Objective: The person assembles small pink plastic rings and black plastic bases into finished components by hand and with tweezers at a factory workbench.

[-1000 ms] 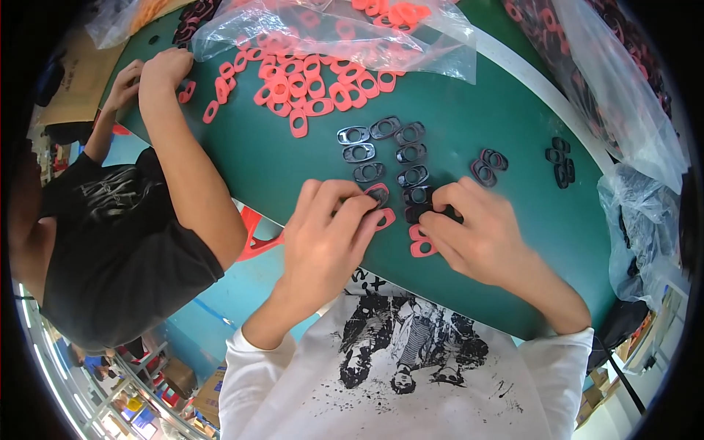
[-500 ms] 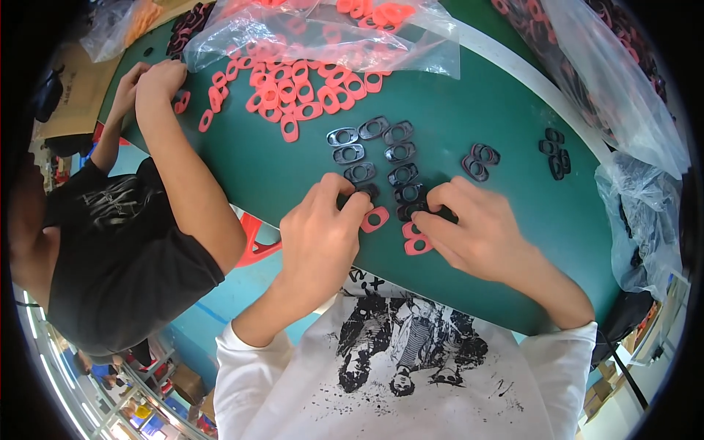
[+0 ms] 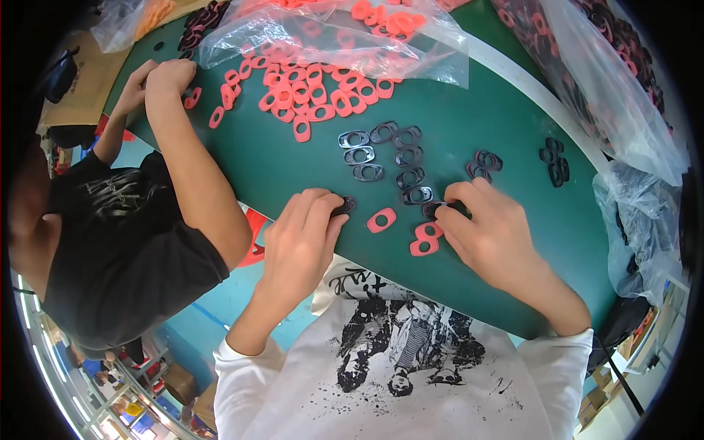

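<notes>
My left hand [image 3: 301, 231] pinches a black oval ring piece [image 3: 347, 206] close to the table's near edge. With bent fingertips, my right hand [image 3: 488, 231] grips another black ring piece [image 3: 431, 210], partly covered by the fingers, at the near end of a column of black ring pieces [image 3: 410, 185]. A second, shorter column of black pieces [image 3: 368, 178] lies to its left. Between my hands rests a single pink ring piece [image 3: 373, 226]. Two more pink pieces [image 3: 416, 249] lie touching, just below my right fingertips.
A heap of pink rings [image 3: 320, 114] lies partly under a clear plastic bag [image 3: 440, 66]. Small black clusters [image 3: 555, 170] sit on the right of the green table [image 3: 513, 110]. Large plastic bags [image 3: 638, 132] line the far right. At left, a co-worker's hands [image 3: 169, 77] work by pink pieces.
My left hand has drawn left, away from the single pink piece, with a black piece in its fingers. My right hand and its black piece have shifted slightly right, apart from the column.
</notes>
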